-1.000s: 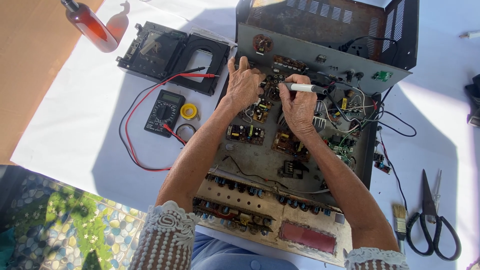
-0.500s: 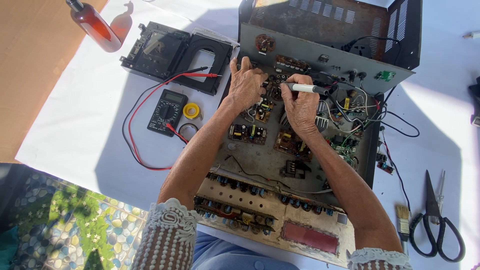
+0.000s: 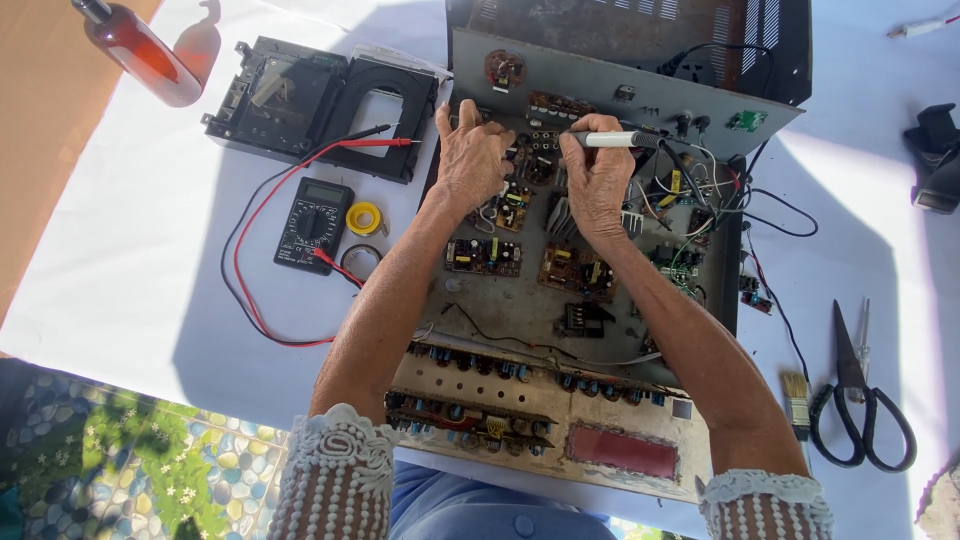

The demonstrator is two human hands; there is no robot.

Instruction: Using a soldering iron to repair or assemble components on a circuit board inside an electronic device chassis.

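An opened grey metal chassis point(image 3: 500, 310) with several small circuit boards and wiring lies in front of me. My left hand point(image 3: 472, 158) rests on the boards near the chassis's back wall, fingers spread and pressing down. Just to its right, my right hand point(image 3: 598, 180) grips a white pen-shaped tool point(image 3: 612, 140) held level, its dark tip pointing right toward a tangle of coloured wires point(image 3: 700, 190). Both hands sit side by side, almost touching.
A black multimeter point(image 3: 313, 224) with red and black leads lies left of the chassis, beside a yellow tape roll point(image 3: 363, 217). A black open casing point(image 3: 320, 105) and an amber bottle point(image 3: 140, 55) sit at the back left. Scissors point(image 3: 860, 400) and a small brush point(image 3: 796, 400) lie right.
Both hands stay in the same spot on the boards. The view has shifted slightly; nothing was picked up or let go.
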